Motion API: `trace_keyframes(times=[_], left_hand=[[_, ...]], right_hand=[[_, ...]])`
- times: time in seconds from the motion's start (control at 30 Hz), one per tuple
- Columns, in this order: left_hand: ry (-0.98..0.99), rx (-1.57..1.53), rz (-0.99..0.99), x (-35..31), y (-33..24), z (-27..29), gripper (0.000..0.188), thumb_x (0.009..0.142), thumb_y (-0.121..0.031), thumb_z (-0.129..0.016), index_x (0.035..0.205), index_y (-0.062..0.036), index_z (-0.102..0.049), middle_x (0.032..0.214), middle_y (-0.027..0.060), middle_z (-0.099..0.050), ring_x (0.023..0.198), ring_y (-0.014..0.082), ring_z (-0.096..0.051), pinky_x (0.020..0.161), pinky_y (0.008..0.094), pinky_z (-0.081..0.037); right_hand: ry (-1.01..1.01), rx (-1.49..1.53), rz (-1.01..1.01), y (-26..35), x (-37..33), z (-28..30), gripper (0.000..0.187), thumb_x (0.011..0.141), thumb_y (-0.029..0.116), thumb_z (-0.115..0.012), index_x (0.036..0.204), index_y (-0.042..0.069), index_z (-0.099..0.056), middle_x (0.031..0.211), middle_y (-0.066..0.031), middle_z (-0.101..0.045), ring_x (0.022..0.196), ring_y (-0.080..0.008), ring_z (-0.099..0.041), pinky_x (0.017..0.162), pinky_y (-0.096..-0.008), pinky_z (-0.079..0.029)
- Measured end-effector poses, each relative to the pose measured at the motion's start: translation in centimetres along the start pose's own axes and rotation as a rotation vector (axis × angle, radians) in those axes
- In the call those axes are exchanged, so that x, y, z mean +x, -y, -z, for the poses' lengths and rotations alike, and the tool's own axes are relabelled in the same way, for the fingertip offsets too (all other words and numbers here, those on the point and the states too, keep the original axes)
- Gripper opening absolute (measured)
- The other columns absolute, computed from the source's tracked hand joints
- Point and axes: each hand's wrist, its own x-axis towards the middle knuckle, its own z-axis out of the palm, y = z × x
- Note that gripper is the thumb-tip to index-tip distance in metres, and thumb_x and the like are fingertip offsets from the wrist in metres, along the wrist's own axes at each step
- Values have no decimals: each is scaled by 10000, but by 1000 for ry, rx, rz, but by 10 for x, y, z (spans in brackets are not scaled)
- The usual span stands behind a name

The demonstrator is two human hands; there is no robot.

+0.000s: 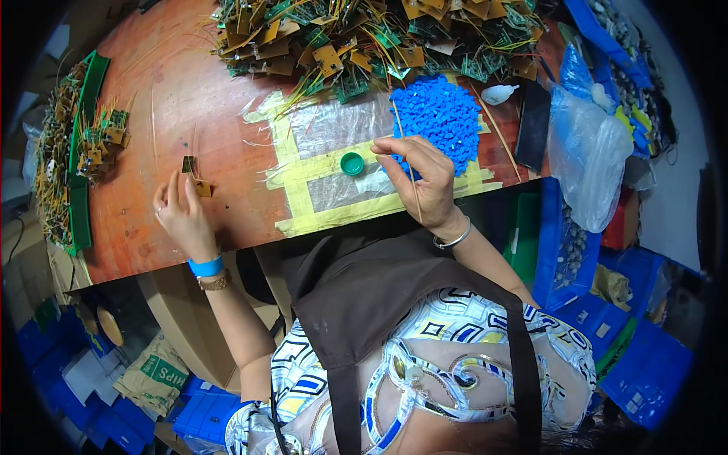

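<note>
My right hand (426, 179) is closed, thumb and index finger close together, on a thin wooden stick (397, 115). The stick's upper end reaches over a heap of small blue plastic pieces (440, 114). A small round green cap (352, 164) sits on the taped mat just left of this hand. My left hand (183, 216) rests on the table with fingers stretched and slightly apart. Its fingertips are at a small yellow-brown circuit board (203, 188), perhaps touching it. A little dark green board (188, 164) lies just beyond them.
A big heap of wired circuit boards (334, 53) covers the far side of the table (159, 91). More boards lie around a green divider (80, 193) at left. At right are another stick (497, 130), a black flat object (534, 125), plastic bags (588, 155) and blue bins (557, 243).
</note>
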Motion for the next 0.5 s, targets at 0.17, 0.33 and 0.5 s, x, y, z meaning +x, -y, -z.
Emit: trace_keyframes(times=[0.17, 0.33, 0.5], left_hand=[[344, -483, -182, 17, -116, -45, 345, 814, 50, -618, 1141, -48, -672, 1089, 134, -657, 1007, 295, -613, 820, 379, -507], [296, -136, -900, 55, -167, -101, 371, 758, -32, -631, 1128, -56, -648, 1229, 105, -611, 1145, 288, -561, 927, 386, -474], [349, 30, -1078, 70, -156, -92, 360, 753, -83, -653, 1112, -113, -666, 1106, 58, -613, 1047, 241, -574, 883, 379, -462]], right_hand=[[-19, 43, -1, 1, -3, -2, 147, 850, -19, -668, 996, -14, -685, 899, -111, -718, 818, -241, -677, 718, -313, -517], [28, 62, 30, 8, -4, 1, 131, 870, 8, -664, 998, -12, -681, 886, -110, -714, 810, -250, -674, 726, -318, -515], [46, 80, -13, -1, -16, 2, 172, 940, 108, -617, 1041, -18, -679, 857, -111, -693, 789, -234, -654, 714, -310, -501]])
